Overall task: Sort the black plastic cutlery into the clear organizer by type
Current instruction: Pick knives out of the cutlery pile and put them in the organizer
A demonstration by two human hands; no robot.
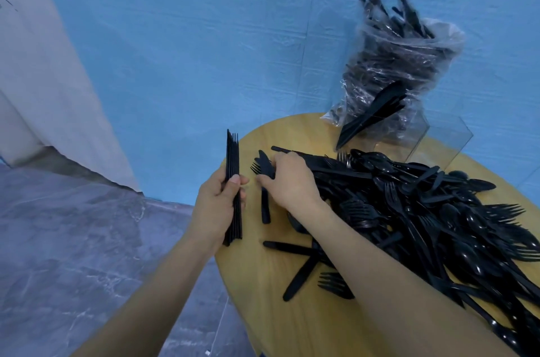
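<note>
black plastic cutlery (pixel 423 210) lies in a big loose heap of forks, spoons and knives on the right half of the round wooden table (pixel 263 324). fingers of the left hand (pixel 217 204) are curled around a neat stack of forks (pixel 233 184), held upright at the left edge of the table, with the thumb pressed on its front. the right hand (pixel 287 181) reaches into the left end of the heap; its fingers are bent on a fork and a knife (pixel 264 181) there, but how firmly they grip i cannot tell. a few single pieces lie apart on the bare wood under the right forearm. in the upper right of the frame a clear plastic bag (pixel 397 70) full of more black cutlery stands behind the heap, and beside it is the clear organizer (pixel 450 140), where some knives (pixel 371 117) lean. blue cloth (pixel 204 50) covers the background. no writing can be read.
</note>
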